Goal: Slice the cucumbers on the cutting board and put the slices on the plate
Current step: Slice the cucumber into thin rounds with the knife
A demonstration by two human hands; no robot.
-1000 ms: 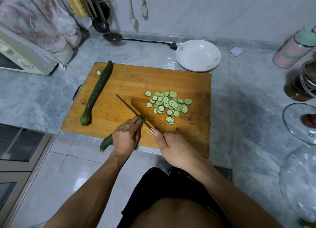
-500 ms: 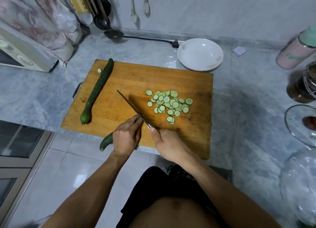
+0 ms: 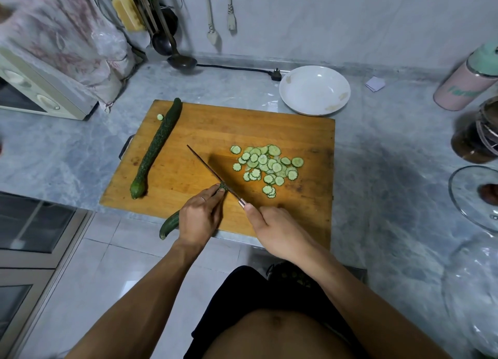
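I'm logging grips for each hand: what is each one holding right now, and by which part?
The left hand holds a cucumber near its cut end on the cutting board. The right hand grips the knife by its handle.

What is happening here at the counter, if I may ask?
A person is slicing a cucumber on a wooden cutting board. The left hand holds it down while the right hand works the knife. A pile of slices lies on the board, a second whole cucumber waits, and the white plate holds no slices.
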